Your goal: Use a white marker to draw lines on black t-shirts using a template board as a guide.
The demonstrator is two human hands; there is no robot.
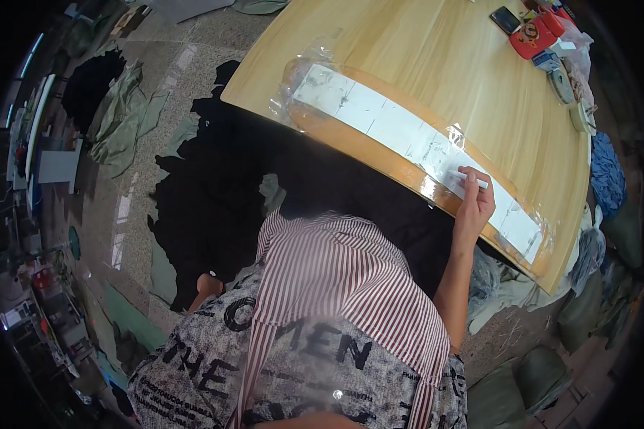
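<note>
My right hand [476,194] is raised over the lower right part of a long white paper strip [379,121]. Its fingers are closed around a short white pen-like stick [475,180], whose exact kind I cannot make out. Dark lines cross the strip, which is edged with brown paper and shiny clear tape along the table's near edge. Only a small rounded piece of my left hand or arm [207,287] shows beside my patterned shirt; no fingers can be made out there.
The wood-grain table [386,50] spreads out ahead. At its far right lie a phone [505,20], a red package [536,37] and small items. Black cloth [214,179] covers the floor left of me, with green cloth [125,118] beyond. Blue cloth [606,175] hangs off the right.
</note>
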